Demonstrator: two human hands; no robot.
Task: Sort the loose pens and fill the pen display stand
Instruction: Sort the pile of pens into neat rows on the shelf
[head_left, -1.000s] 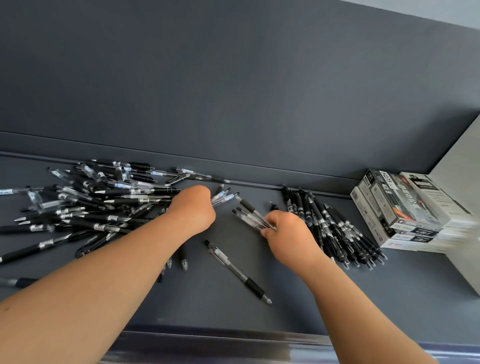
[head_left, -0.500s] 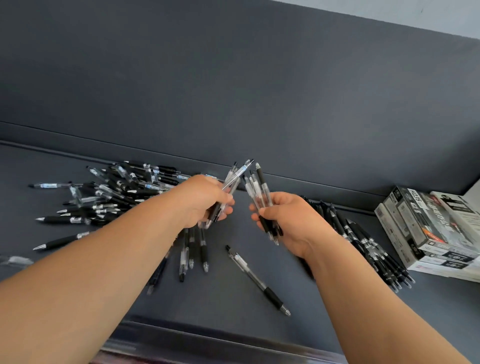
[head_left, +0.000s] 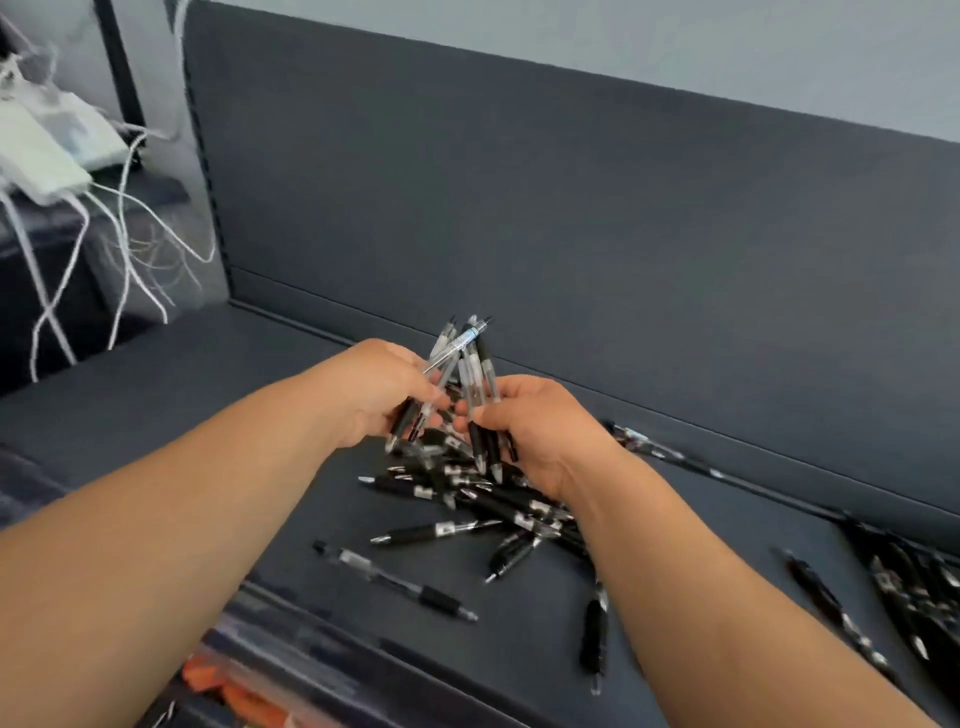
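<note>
- Two bare hands are up over the dark grey flat metal shelf (head_left: 249, 415). They are close together, almost touching at the fingertips.
- The left hand (head_left: 382, 395) curls its fingers round a small bunch of clear plastic pens with black grips (head_left: 445, 364). I count about three, but they cross each other, so I cannot be sure.
- The right hand (head_left: 540, 421) grips a second bunch of clear pens (head_left: 485, 366), about four.
- In both bunches the tips point down and the tops point up to 12 o'clock. The two bunches lean in and cross at the top.
- A messy pile of black and clear pens (head_left: 467, 499) lies on the shelf at 6 o'clock from the hands, partly under the right wrist. It has more than ten pens, too tangled to count.
- One lone clear pen with a black grip (head_left: 395, 579) lies flat at 7 o'clock from the pile, apart from it.
- One short black pen (head_left: 594, 631) lies at 5 o'clock from the pile, just beside the right arm.
- A blurry row of black pens (head_left: 914, 587) lies at 4 o'clock from the right hand, well apart.
- Thin white cables (head_left: 130, 223) hang at 10 o'clock, far from the hands.
</note>
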